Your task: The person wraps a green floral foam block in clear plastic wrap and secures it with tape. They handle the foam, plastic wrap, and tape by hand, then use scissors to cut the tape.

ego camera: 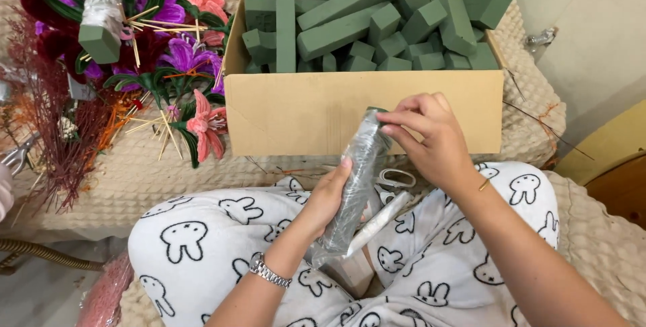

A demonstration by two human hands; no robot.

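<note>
My left hand (pixel 328 198) grips a green foam block wrapped in clear plastic film (pixel 358 177), held upright and tilted over my lap. My right hand (pixel 431 138) pinches the film at the block's top end. Both hands touch the same wrapped block. A pair of scissors (pixel 396 179) lies on my lap just behind the block, partly hidden by it. A white roll or stick (pixel 380 223) lies beside it on my legs.
An open cardboard box (pixel 363 115) full of green foam blocks (pixel 377 21) stands in front of my knees. Left of it lie artificial flowers (pixel 171 51), red dried twigs (pixel 57 125), wooden sticks and another wrapped foam block (pixel 101 17). A beige textured cover (pixel 134 179) lies underneath.
</note>
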